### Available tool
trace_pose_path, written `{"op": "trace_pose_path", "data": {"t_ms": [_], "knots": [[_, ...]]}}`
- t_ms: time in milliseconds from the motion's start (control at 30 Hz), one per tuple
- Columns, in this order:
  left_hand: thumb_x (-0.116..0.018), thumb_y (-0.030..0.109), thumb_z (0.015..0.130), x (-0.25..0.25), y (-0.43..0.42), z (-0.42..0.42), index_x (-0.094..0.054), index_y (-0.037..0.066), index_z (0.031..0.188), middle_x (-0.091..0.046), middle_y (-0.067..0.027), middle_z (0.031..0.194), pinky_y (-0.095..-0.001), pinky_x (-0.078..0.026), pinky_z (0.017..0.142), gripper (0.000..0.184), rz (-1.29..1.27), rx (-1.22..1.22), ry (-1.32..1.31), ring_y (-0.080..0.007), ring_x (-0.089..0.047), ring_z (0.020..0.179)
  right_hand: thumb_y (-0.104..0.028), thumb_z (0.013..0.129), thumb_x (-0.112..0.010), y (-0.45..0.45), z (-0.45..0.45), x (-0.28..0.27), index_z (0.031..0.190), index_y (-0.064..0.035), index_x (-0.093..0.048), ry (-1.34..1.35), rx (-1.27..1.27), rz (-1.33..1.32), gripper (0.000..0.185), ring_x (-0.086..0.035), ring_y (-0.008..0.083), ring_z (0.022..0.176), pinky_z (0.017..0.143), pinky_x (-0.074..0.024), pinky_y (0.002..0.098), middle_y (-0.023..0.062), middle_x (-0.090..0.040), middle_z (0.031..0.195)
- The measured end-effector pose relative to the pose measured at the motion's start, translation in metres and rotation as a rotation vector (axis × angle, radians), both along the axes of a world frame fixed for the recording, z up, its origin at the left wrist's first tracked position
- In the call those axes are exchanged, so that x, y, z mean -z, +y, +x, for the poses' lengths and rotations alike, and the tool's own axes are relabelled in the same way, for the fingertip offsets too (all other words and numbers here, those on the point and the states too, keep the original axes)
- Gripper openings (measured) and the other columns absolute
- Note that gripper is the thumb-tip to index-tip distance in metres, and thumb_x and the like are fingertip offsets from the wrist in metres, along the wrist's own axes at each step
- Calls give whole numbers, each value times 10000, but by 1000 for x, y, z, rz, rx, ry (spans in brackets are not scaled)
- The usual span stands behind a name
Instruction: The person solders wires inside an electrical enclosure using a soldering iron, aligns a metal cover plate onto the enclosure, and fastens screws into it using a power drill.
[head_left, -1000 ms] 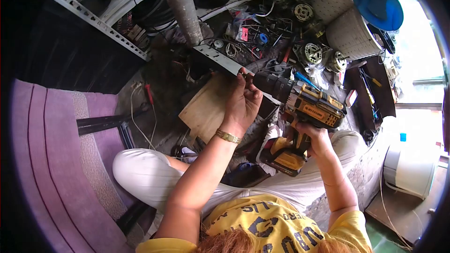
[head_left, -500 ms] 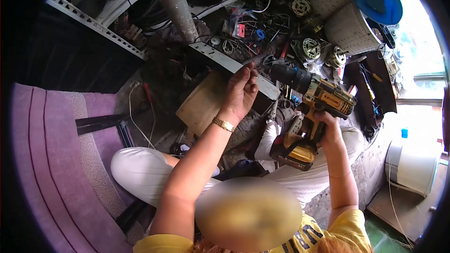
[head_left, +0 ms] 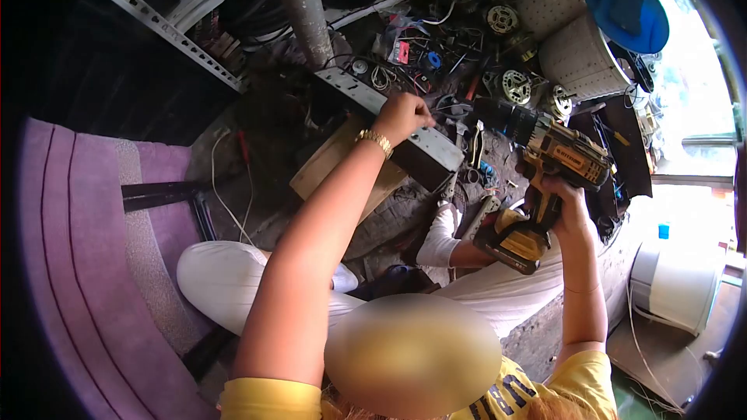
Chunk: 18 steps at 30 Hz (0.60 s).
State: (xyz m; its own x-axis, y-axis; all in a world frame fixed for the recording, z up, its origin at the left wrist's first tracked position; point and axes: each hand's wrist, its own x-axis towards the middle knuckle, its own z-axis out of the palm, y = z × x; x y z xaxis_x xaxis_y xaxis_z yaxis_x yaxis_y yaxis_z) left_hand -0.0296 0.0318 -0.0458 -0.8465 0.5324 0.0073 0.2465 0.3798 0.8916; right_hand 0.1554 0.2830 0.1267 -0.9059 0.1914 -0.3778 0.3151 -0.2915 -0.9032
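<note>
My right hand point(head_left: 562, 201) is wrapped round the grip of a yellow and black cordless drill point(head_left: 572, 154). The drill's chuck points to the upper left, apart from the metal bar. My left hand point(head_left: 401, 118), with a gold watch at its wrist, is over the top face of a long grey metal bar point(head_left: 440, 148). Its fingers are drawn together near the bar's surface; whatever they pinch, if anything, is too small to make out. Under the bar lies a wooden board point(head_left: 327, 167).
Several round metal motor parts point(head_left: 516, 87) lie at the upper right, near a perforated drum point(head_left: 576, 58) and a blue basin point(head_left: 626, 9). A rusty post point(head_left: 302, 12) stands behind the bar. To the left is a purple sofa point(head_left: 85, 264). Loose tools and wires litter the ground.
My left hand has turned over from palm up and come down toward the bar's top face. The drill in my right hand has shifted a little to the right.
</note>
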Motion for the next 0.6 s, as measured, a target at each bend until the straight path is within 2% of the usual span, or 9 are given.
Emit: {"op": "trace_pose_path", "data": {"t_ms": [33, 133, 267, 333, 467, 600], "knots": [[-775, 167, 778, -5, -3, 7, -731, 27, 812, -727, -70, 778, -288, -499, 704, 151, -53, 39, 9, -113, -659, 736, 6, 762, -616, 4, 3, 1, 1085, 30, -552, -21, 26, 3, 331, -637, 234, 626, 539, -571, 347, 125, -615, 862], [-760, 138, 801, -12, -22, 33, -709, 18, 834, -719, -63, 807, -281, -497, 717, 134, 24, 39, -237, -111, -647, 753, 23, 756, -620, 5, 14, 0, 1101, 37, -556, -33, 34, 11, 351, -637, 232, 623, 540, -568, 344, 120, -624, 868], [-734, 88, 821, -16, -37, 64, -700, 2, 880, -709, -65, 811, -285, -503, 730, 110, -35, 118, -184, -116, -638, 746, -52, 778, -621, 6, 24, -3, 1144, 36, -544, -108, -78, 167, 384, -649, 221, 681, 601, -562, 338, 162, -661, 974], [-728, 88, 827, -17, -41, 75, -705, -4, 908, -710, -68, 818, -290, -506, 731, 125, -62, 173, -163, -118, -643, 748, -40, 768, -622, 4, 32, -4, 1148, 38, -554, -189, -84, 227, 394, -651, 216, 690, 606, -557, 332, 156, -663, 975], [-721, 93, 833, -14, -41, 77, -730, 10, 968, -730, -103, 863, -299, -512, 733, 158, -7, 150, -245, -148, -671, 773, -4, 722, -626, -1, 31, -14, 1168, 48, -564, -230, -108, 242, 453, -656, 215, 701, 613, -555, 331, 142, -666, 955], [-748, 106, 798, -17, -35, 71, -738, 21, 900, -733, -121, 831, -323, -527, 743, 133, -121, 164, -234, -212, -706, 791, -10, 711, -643, 4, 26, -12, 1118, 30, -613, -282, -175, 279, 410, -642, 186, 759, 672, -544, 313, 102, -668, 932]]}}
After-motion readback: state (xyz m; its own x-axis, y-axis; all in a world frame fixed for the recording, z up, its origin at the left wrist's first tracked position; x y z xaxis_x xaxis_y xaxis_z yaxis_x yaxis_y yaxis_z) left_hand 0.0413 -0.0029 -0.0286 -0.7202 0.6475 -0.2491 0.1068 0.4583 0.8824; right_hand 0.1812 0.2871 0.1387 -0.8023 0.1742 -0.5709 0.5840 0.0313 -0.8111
